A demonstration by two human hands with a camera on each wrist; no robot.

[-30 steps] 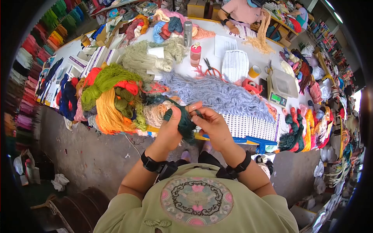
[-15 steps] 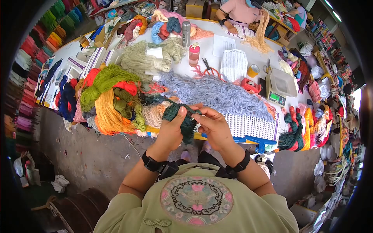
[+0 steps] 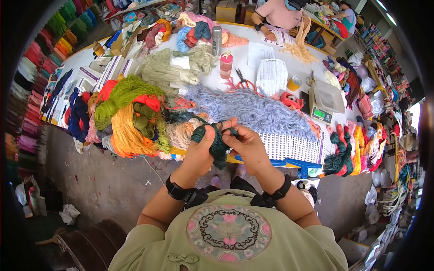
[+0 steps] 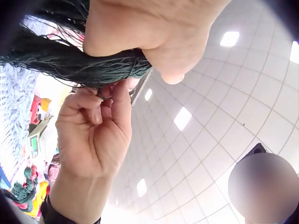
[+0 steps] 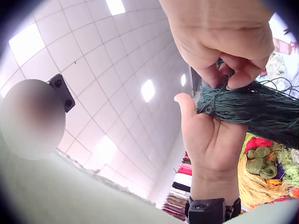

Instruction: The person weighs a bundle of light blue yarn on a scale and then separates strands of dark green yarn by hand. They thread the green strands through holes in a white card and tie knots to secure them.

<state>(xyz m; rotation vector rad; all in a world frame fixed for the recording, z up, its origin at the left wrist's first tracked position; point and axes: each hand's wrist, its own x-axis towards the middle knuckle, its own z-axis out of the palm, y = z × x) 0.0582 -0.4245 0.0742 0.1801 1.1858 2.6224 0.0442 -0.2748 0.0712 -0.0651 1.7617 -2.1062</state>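
A dark green skein of yarn (image 3: 220,152) hangs in front of the table edge, gripped by my left hand (image 3: 197,159), whose thumb lies along its near side. My right hand (image 3: 251,151) pinches a thin dark green strand beside the skein, thumb against bent fingers. In the left wrist view, strands of the skein (image 4: 70,60) run sideways just above the right hand (image 4: 96,140). From the right wrist, a tie crosses the bundle (image 5: 261,107) near its end, and the left palm (image 5: 212,140) supports it from below. The fingertips partly hide the pinched strand.
A spread of pale blue yarn (image 3: 257,110) covers the table ahead. Left of the hands lie green yarn (image 3: 129,92) and orange yarn (image 3: 131,131). Scissors (image 3: 246,82), a pink bottle (image 3: 226,65) and a scale (image 3: 322,114) stand farther back. Another person (image 3: 282,16) sits across.
The right fingers drew a strand taut across the skein half a second ago; now they are bent in close at its right side. The left hand keeps its grip, with the skein shifted slightly.
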